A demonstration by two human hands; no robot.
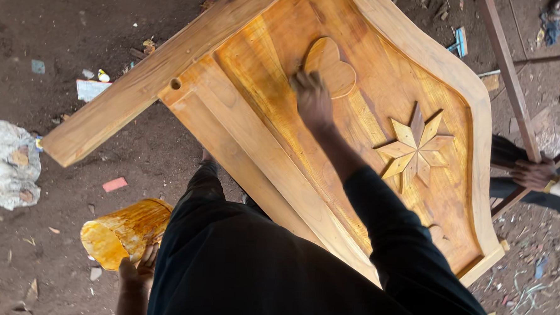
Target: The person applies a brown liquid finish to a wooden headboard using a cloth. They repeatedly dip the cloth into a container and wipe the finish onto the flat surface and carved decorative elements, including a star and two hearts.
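Right hand [312, 99] presses closed on wet carved wooden panel [357, 117], heart relief [331, 64] at 12 o'clock. Left hand [138, 272] grips stained tin [122, 230]. Panel likely heavy, stiff, slippery; hold dry frame edge.

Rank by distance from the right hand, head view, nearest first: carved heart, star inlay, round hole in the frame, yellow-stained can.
From the right hand:
1. Carved heart, touching, just above the fingers.
2. Star inlay, to the right on the panel.
3. Round hole, to the left in the frame rail, a little farther than the star.
4. Yellow-stained can, lower left, held by the left hand.
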